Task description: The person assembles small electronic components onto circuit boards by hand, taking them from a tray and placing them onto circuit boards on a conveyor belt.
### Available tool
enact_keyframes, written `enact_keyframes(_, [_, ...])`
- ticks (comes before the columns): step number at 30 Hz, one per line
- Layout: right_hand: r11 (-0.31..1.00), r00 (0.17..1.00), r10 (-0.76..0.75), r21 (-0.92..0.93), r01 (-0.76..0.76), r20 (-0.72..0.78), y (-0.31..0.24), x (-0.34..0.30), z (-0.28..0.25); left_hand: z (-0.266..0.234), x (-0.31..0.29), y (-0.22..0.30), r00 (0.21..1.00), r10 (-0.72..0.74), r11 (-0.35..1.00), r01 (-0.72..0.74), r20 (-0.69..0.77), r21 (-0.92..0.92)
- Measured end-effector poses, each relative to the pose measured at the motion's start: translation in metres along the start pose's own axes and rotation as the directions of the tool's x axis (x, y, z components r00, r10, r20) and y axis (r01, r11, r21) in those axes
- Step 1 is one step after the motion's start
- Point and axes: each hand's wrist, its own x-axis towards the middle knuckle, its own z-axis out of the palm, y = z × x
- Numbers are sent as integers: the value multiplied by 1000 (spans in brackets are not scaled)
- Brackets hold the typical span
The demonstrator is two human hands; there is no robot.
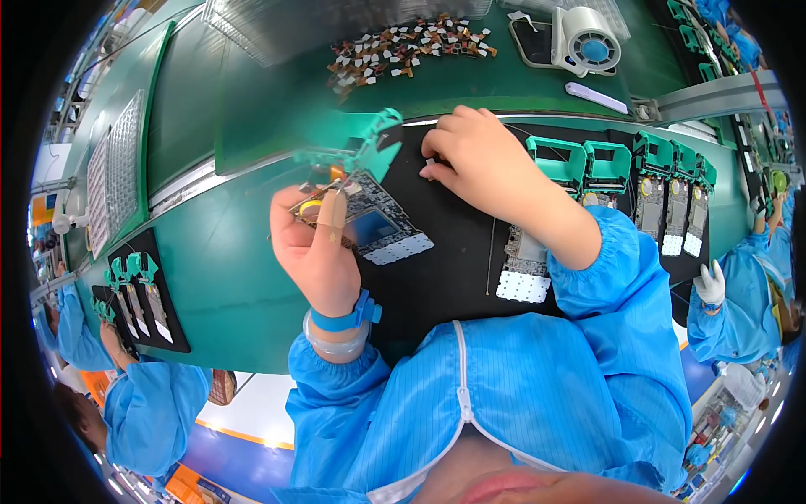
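My left hand (317,244) is closed on a circuit board (369,210), gripping it between thumb and fingers at its left edge. The board is tilted above a black mat (445,252), and its lower end is white with dots. A green plastic frame (386,139) is at the board's upper end, partly blurred. Right of the board, my right hand (470,155) is closed in a pinch over the mat. Between its thumb and fingertips shows a small pale bit, too small to name. Under my right forearm lies another circuit board (525,270), partly hidden by the sleeve.
Several boards (650,206) with green frames (608,164) lie along the mat's right. Behind sit a pile of small flex cables (411,52), a white fan (589,42), a pale stick (596,97) and clear trays (252,29). Co-workers (155,412) sit on both sides.
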Motion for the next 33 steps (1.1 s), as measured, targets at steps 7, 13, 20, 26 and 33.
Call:
enact_keyframes(7, [999,984,35,-2,-36,-175,6,-6,-40,9,2,-7,932,-338,939,325,128,112])
enact_keyframes(13, [948,889,295,226,-226,-350,22,-49,-71,2,-14,-20,932,-351,751,219,96,623])
enact_keyframes(20, [943,854,275,298,-150,-442,36,-81,-60,43,-33,-1,920,41,211,-389,389,897])
enact_keyframes(26, [967,848,175,251,-51,-500,36,-84,-56,38,-30,18,896,221,-34,-388,385,921])
enact_keyframes(33, [958,858,176,284,-37,-483,28,-79,-53,80,-65,-23,763,-236,417,-481,602,772])
